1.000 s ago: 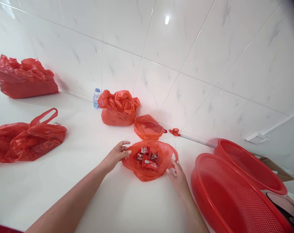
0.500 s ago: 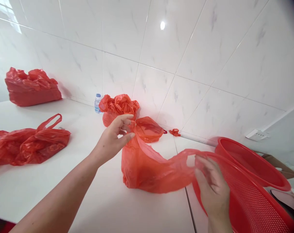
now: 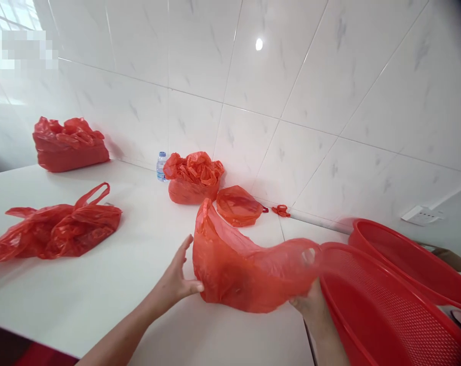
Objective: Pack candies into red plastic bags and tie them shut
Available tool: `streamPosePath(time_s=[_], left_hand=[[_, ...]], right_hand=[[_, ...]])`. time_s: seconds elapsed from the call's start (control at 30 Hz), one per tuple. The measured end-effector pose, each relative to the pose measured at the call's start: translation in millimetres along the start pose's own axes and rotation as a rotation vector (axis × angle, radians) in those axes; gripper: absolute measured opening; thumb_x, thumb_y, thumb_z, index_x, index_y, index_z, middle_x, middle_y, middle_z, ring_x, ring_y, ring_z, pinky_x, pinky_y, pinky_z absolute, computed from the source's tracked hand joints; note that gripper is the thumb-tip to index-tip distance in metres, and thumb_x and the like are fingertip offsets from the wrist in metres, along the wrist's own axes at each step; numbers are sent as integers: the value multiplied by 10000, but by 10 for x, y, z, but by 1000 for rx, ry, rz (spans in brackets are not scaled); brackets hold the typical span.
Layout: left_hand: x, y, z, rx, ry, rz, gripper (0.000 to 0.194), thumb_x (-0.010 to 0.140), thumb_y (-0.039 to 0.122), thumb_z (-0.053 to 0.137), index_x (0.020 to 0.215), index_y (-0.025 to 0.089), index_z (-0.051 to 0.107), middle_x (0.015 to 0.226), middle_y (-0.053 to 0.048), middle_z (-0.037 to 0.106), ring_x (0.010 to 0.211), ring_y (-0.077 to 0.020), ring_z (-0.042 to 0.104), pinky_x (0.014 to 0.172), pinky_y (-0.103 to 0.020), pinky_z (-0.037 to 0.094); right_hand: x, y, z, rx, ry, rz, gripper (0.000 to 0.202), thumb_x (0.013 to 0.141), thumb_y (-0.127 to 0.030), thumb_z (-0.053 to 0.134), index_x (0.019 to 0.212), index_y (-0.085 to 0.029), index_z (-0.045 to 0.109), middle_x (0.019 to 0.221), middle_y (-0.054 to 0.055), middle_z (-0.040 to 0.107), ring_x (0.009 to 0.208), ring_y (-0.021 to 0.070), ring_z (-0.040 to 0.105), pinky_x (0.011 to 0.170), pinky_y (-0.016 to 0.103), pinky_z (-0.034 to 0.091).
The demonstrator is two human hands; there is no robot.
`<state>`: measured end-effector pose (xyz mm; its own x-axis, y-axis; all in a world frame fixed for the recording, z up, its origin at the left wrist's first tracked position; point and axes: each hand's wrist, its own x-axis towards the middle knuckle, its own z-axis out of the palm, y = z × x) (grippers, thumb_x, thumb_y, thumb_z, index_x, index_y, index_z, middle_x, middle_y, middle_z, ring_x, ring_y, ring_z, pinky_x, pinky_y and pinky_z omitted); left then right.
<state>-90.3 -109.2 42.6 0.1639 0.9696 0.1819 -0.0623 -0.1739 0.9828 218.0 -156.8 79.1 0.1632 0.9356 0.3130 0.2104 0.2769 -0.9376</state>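
A thin, translucent red plastic bag stands on the white table in front of me, its mouth sagging in the middle and its sides raised. My left hand is at the bag's left side, fingers spread, with the thumb near its lower left edge. At the bag's lower right is my right hand; the bag covers its fingers, so their grip cannot be made out. One handle loop of the bag shows above that hand.
Red bags lie at left, back left and by the wall, beside a bottle. A flat red bag and red scrap lie behind. Red baskets stand right; a socket is on the wall.
My left hand has let go of the bag's upper left edge and moved down to its side. My right hand has moved down from the handle loop to beneath the bag's right part.
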Motion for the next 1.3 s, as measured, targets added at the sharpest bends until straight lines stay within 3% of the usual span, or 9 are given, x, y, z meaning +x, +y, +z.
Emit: streamPosePath(time_s=[0.13, 0.23, 0.3, 0.43, 0.57, 0.77, 0.97, 1.2, 1.3], left_hand=[[166, 123, 320, -273, -195, -98, 782, 618, 326, 787, 1314, 254, 438, 1303, -131, 519, 1198, -348, 473, 914, -420, 447], [313, 223, 411, -342, -266, -232, 450, 688, 356, 727, 1090, 190, 609, 1062, -119, 658, 985, -314, 611, 822, -409, 485], [405, 269, 418, -410, -236, -286, 305, 735, 394, 676, 925, 158, 653, 938, -115, 688, 870, -291, 646, 780, -402, 492], [584, 286, 435, -649, -95, -264, 259, 717, 332, 700, 907, 167, 639, 928, -93, 695, 841, -257, 657, 767, -371, 500], [755, 72, 530, -832, -149, -364, 253, 732, 293, 673, 942, 161, 623, 934, -96, 698, 892, -260, 659, 797, -364, 505], [882, -361, 658, -929, -97, -641, 273, 760, 344, 621, 940, 141, 603, 864, -117, 711, 888, -279, 673, 802, -383, 513], [812, -376, 680, -896, -168, -590, 215, 752, 330, 606, 881, 159, 623, 867, -110, 715, 896, -289, 667, 816, -392, 501], [732, -373, 628, -871, -294, -362, 342, 707, 291, 703, 1015, 168, 620, 879, -84, 695, 820, -232, 660, 817, -374, 490], [716, -342, 657, -800, -319, -397, 240, 685, 275, 733, 867, 154, 634, 829, -88, 685, 794, -229, 653, 795, -372, 496]], right_hand=[[236, -61, 256, 201, -233, 114, 869, 587, -470, 784, 1341, -334, 373, 1288, 95, 524, 1129, 297, 534, 869, 436, 480], [308, -37, 346, 159, -347, 195, 397, 674, -412, 734, 1014, -230, 636, 959, 66, 672, 872, 249, 628, 767, 393, 500], [322, -16, 318, 229, -326, 216, 263, 684, -424, 719, 825, -208, 664, 782, 46, 678, 744, 230, 631, 701, 382, 500], [393, 11, 231, 478, -114, 153, 417, 640, -540, 694, 947, -261, 656, 969, 78, 688, 882, 286, 636, 729, 425, 505], [561, 163, 373, 658, -94, 227, 440, 739, -543, 578, 1063, -248, 625, 1169, 97, 623, 1010, 292, 605, 760, 427, 502], [680, 536, 728, 862, -191, 465, 317, 786, -480, 577, 594, -230, 552, 614, 10, 581, 651, 173, 577, 688, 330, 491], [586, 606, 829, 963, -275, 433, 381, 715, -607, 614, 680, -235, 541, 649, -16, 485, 605, 128, 488, 647, 285, 470], [572, 660, 810, 889, -186, 544, 173, 747, -376, 671, 773, -215, 613, 842, 36, 633, 861, 196, 598, 783, 360, 481], [565, 685, 803, 885, -165, 572, 173, 719, -367, 686, 725, -215, 603, 771, 25, 628, 842, 202, 601, 801, 374, 477]])
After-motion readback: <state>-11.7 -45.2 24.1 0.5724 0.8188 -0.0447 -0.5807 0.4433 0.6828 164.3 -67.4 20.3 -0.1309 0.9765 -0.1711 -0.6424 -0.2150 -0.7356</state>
